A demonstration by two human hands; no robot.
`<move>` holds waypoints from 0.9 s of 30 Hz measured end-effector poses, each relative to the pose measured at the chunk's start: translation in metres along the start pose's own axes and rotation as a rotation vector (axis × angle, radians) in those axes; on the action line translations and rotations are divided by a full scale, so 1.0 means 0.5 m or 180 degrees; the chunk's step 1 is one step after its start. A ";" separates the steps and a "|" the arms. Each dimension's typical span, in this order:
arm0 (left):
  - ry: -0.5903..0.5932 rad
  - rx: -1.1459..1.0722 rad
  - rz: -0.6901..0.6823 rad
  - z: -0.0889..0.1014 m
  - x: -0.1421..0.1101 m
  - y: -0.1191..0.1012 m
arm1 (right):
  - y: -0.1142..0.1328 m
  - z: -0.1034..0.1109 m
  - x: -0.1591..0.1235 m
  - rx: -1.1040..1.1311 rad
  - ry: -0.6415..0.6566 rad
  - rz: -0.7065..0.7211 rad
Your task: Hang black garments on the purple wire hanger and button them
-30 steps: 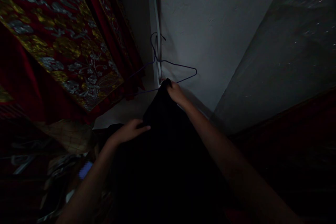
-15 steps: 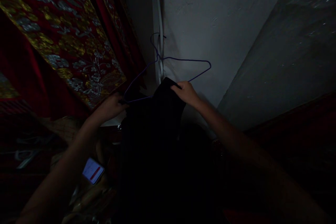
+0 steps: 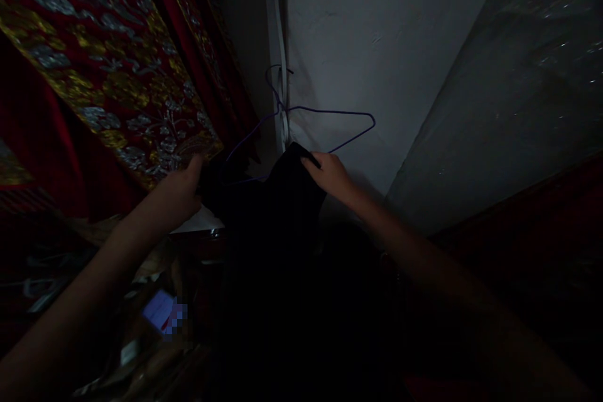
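A black garment (image 3: 277, 251) hangs in front of me, its kind lost in the dark. My right hand (image 3: 330, 173) pinches its top edge, thumb in front, near the middle of a thin purple wire hanger (image 3: 330, 112). The hanger's hook is caught at a pale cord by the wall corner. My left hand (image 3: 181, 191) grips the garment's left part, out past the hanger's left end, with the fingers closed. Cloth covers part of the hanger's bottom bar. The garment's lower part fades into shadow.
Red cloth (image 3: 141, 75) with gold and silver embroidery hangs at the left. A lit phone (image 3: 162, 311) lies among dim clutter at the lower left. Pale wall (image 3: 367, 31) stands behind the hanger, and clear plastic sheeting (image 3: 499, 88) covers the right side.
My left hand has moved left from the garment's front to beyond the hanger's left end, spreading cloth over that side. My right hand has shifted slightly right, still holding the top edge.
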State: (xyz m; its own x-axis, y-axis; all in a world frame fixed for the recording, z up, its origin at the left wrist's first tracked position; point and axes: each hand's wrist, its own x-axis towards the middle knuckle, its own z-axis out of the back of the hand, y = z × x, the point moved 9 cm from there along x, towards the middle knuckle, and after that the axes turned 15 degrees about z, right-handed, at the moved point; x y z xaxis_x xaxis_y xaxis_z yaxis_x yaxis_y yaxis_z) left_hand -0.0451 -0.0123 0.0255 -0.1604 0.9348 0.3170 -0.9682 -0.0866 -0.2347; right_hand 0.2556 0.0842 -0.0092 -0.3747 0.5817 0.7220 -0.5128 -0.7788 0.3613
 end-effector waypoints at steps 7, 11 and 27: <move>-0.1037 -0.0759 -0.0877 0.118 -0.007 -0.117 | 0.015 -0.031 -0.009 0.0829 0.0045 -0.0340; -0.1529 -0.1478 -0.1071 0.117 0.042 -0.124 | 0.032 -0.058 -0.016 0.1329 0.0084 -0.0388; -0.0982 -0.0878 -0.0804 0.048 0.119 -0.136 | -0.106 0.250 0.001 -0.0068 -0.1000 -0.0502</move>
State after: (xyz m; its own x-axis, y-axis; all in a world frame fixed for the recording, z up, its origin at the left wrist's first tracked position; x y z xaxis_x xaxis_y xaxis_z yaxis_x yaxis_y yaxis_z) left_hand 0.0064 0.0411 0.0823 -0.0166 0.7653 0.6434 -0.9039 0.2636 -0.3369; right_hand 0.3793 0.0963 0.0456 -0.0354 0.5912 0.8058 -0.5626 -0.6782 0.4729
